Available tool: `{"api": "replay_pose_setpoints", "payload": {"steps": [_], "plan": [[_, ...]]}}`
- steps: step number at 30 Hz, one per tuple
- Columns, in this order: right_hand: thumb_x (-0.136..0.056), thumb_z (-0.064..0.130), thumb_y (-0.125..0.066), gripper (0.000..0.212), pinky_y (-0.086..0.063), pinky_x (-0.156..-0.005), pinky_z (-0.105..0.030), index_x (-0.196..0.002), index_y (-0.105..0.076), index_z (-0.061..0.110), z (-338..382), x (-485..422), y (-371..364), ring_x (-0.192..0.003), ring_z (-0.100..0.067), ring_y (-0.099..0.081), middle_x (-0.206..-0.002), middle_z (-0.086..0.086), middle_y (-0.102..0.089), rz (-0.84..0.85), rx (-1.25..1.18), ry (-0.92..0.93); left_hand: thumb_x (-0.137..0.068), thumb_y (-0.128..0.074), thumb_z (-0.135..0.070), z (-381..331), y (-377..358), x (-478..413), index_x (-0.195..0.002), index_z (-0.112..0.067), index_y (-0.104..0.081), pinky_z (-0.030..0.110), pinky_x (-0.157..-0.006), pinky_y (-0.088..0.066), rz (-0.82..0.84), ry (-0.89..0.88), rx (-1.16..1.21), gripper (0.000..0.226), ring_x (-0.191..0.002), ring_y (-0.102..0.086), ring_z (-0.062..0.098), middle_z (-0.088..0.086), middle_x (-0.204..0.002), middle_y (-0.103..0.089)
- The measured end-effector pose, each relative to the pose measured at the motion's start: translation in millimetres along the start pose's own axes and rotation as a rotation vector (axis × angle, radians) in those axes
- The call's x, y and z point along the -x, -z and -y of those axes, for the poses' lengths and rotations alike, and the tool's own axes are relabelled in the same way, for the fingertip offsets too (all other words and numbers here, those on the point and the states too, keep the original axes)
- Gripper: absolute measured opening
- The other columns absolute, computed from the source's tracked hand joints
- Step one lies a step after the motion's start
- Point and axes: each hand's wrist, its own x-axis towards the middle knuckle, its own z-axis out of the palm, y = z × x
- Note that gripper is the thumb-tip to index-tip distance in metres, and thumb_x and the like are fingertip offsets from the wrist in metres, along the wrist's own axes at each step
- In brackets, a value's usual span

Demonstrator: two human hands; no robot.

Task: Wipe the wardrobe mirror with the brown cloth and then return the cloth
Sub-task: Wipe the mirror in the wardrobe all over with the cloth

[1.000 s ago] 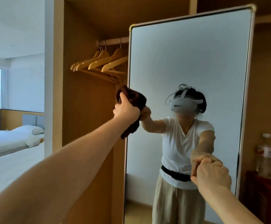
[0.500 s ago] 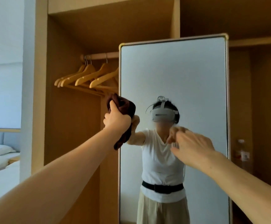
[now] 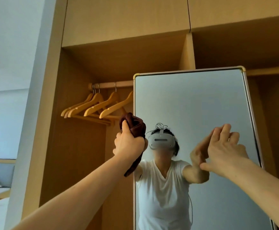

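Left grip clenched round crumpled dark brown cloth at left edge of tall gold-framed wardrobe mirror. Right grip released, fingers straight, close to mirror.

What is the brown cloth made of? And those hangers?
The brown cloth looks like soft, fuzzy fabric, maybe microfibre: it bunches and droops from the left hand. The hangers look like pale wood with a smooth finish, hung on thin metal hooks.

Left hand gripping brown cloth (bunched), mirror
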Motion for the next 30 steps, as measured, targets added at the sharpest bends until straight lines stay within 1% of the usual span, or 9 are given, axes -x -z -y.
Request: {"api": "replay_pose_setpoints", "payload": {"steps": [6,9,11,13,16,19,22,26,30], "plan": [[-0.08,0.058,-0.061,0.12,-0.036,-0.107,-0.043,-0.139,0.014,-0.015,10,-9,6,-0.136,-0.053,-0.014,-0.145,-0.043,0.01,0.074,0.122,-0.034,-0.084,-0.051,-0.016,-62,15,-71,-0.146,-0.028,-0.021,0.053,-0.097,-0.044,-0.043,-0.109,0.042,0.07,-0.118,-0.048,0.039,0.016,-0.128,-0.048],[-0.081,0.058,-0.059,0.119,-0.037,-0.106,-0.042,-0.139,0.014,-0.015,7,-9,5,-0.135,-0.054,-0.014,-0.145,-0.043,0.01,0.051,0.1,-0.028,-0.088,-0.051,-0.023,-86,10,-76,-0.149,-0.03,-0.008,0.056,-0.104,-0.035,-0.151,-0.114,-0.205,0.075,-0.127,-0.037,0.04,0.016,-0.14,-0.037],[-0.08,0.062,-0.057,0.121,-0.039,-0.105,-0.041,-0.139,0.015,-0.015,4,-6,2,-0.135,-0.054,-0.014,-0.146,-0.041,0.01,0.039,0.075,-0.026,-0.087,-0.054,-0.025,-73,-4,-54,-0.149,-0.033,0.0,0.057,-0.105,-0.028,-0.221,-0.131,-0.351,0.082,-0.131,-0.031,0.039,0.015,-0.143,-0.033],[-0.08,0.063,-0.056,0.121,-0.04,-0.104,-0.04,-0.139,0.016,-0.015,3,-5,0,-0.135,-0.054,-0.014,-0.146,-0.041,0.01,0.02,0.066,-0.017,-0.086,-0.055,-0.026,-41,-14,-25,-0.149,-0.034,0.002,0.056,-0.105,-0.027,-0.245,-0.146,-0.378,0.085,-0.131,-0.028,0.036,0.014,-0.143,-0.031],[-0.081,0.062,-0.055,0.119,-0.041,-0.102,-0.04,-0.139,0.014,-0.015,3,-6,0,-0.135,-0.054,-0.015,-0.146,-0.041,0.009,0.001,0.072,-0.012,-0.086,-0.055,-0.027,10,-25,14,-0.148,-0.035,0.007,0.052,-0.106,-0.028,-0.205,-0.112,-0.404,0.088,-0.132,-0.027,0.032,0.009,-0.146,-0.028],[-0.082,0.063,-0.053,0.117,-0.042,-0.101,-0.041,-0.139,0.013,-0.016,5,-6,-1,-0.134,-0.055,-0.017,-0.145,-0.043,0.008,-0.008,0.093,-0.01,-0.086,-0.052,-0.025,21,-27,23,-0.148,-0.034,0.008,0.051,-0.107,-0.028,-0.161,-0.08,-0.409,0.086,-0.131,-0.029,0.031,0.008,-0.146,-0.03],[-0.08,0.068,-0.051,0.121,-0.044,-0.1,-0.04,-0.138,0.014,-0.016,1,-8,-5,-0.133,-0.055,-0.018,-0.145,-0.043,0.007,-0.031,0.089,0.007,-0.087,-0.052,-0.023,-16,-13,-12,-0.149,-0.033,0.004,0.055,-0.105,-0.032,-0.184,-0.091,-0.402,0.084,-0.128,-0.035,0.034,0.012,-0.141,-0.037],[-0.078,0.071,-0.051,0.124,-0.045,-0.1,-0.04,-0.139,0.016,-0.014,-4,-7,-8,-0.134,-0.054,-0.014,-0.146,-0.04,0.01,-0.05,0.05,0.037,-0.086,-0.053,-0.024,-87,1,-64,-0.15,-0.029,0.0,0.056,-0.106,-0.029,-0.25,-0.074,-0.397,0.084,-0.13,-0.033,0.039,0.016,-0.142,-0.035],[-0.079,0.069,-0.051,0.121,-0.044,-0.101,-0.041,-0.14,0.016,-0.012,-9,-6,-9,-0.135,-0.054,-0.011,-0.147,-0.039,0.011,-0.057,0.025,0.07,-0.086,-0.055,-0.032,-90,-14,-65,-0.15,-0.028,0.0,0.056,-0.104,-0.027,-0.37,-0.084,-0.511,0.084,-0.13,-0.031,0.039,0.018,-0.143,-0.032]]}}
